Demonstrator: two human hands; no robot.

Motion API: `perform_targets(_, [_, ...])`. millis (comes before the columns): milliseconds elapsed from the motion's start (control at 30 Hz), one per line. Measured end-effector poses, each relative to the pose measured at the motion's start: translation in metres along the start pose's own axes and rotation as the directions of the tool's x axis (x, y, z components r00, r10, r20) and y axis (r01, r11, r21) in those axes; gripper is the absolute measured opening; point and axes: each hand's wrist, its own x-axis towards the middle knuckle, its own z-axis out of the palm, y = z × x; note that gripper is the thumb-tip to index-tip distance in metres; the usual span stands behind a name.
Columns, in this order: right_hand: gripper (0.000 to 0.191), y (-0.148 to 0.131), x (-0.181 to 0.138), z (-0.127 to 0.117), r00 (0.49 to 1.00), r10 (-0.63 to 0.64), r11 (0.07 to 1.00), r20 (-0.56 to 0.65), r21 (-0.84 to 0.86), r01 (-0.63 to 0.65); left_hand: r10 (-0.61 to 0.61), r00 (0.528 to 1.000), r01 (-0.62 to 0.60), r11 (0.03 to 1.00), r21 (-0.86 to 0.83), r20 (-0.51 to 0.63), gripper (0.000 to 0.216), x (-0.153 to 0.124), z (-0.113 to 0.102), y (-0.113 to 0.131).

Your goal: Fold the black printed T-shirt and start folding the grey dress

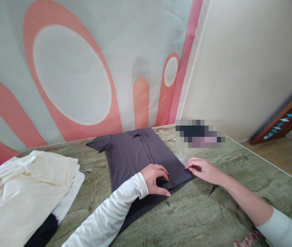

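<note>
A dark grey polo shirt (132, 156) lies flat on the green wood-grain table (212, 206), its collar towards the wall and its right side folded in. My left hand (156, 178) rests on the shirt's lower part with curled fingers pressed into the cloth. At the shirt's right edge my right hand (203, 169) pinches the folded edge near its lower corner. Both arms wear white sleeves.
A heap of cream and white clothes (24, 195) with something dark beneath fills the table's left end. A blurred dark object (199, 133) sits at the table's back edge. Behind hangs a pink and grey patterned cloth (84, 68); a wooden board (284, 120) leans at the right.
</note>
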Motion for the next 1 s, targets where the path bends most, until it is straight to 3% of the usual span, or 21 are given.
perform_targets(267, [0.014,-0.008,-0.013,-0.01,0.991,0.024,0.992,0.135,0.119,-0.041,0.034,0.998,-0.034,0.999,0.006,0.054,0.033,0.0,-0.001,0.001])
perform_targets(600, [0.014,-0.009,-0.016,-0.003,0.995,0.023,1.0,0.099,-0.008,-0.022,0.009,0.996,-0.011,1.0,0.018,0.087,0.032,-0.002,0.0,0.005])
perform_targets(1000, [0.02,-0.012,-0.02,-0.005,0.993,0.041,0.996,0.114,-0.079,-0.032,0.061,0.998,-0.061,0.998,-0.017,-0.005,0.017,0.004,0.001,0.009])
